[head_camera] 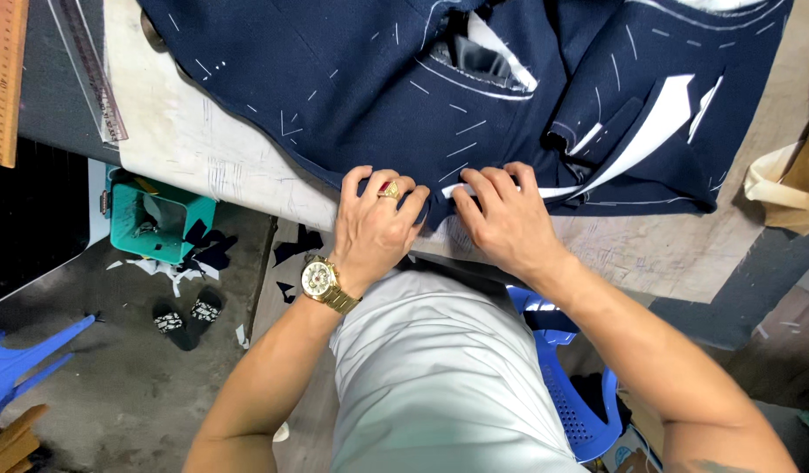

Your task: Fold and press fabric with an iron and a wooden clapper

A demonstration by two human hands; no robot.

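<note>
The navy garment lay spread over the worktable, filling the upper middle and upper right of the frame, its lower hem reaching the table's near edge at centre. It looked like a soft, medium-weight woven cloth, limp rather than stiff, marked all over with short white basting stitches and curved chalk lines, with white lining or interfacing showing at a pocket opening and along a folded panel at the right. Judged from its drape, it would handle lightly, fold easily and slide a little on the smooth tabletop, so the hem edge near the centre seemed the surest place to grip, with flat pressure to stop it creeping. The left hand, wearing a gold ring and a gold wristwatch, rested on that hem with its fingers curled close together, tips pressing the cloth down. The right hand sat just beside it, fingers slightly spread and bent, tips pressing or pinching a narrow white strip at the edge; which of the 2 could not be told. A wooden ruler and a clear ruler lay at the upper left. Below, a teal bin stood among cloth scraps, near a blue plastic chair.
</note>
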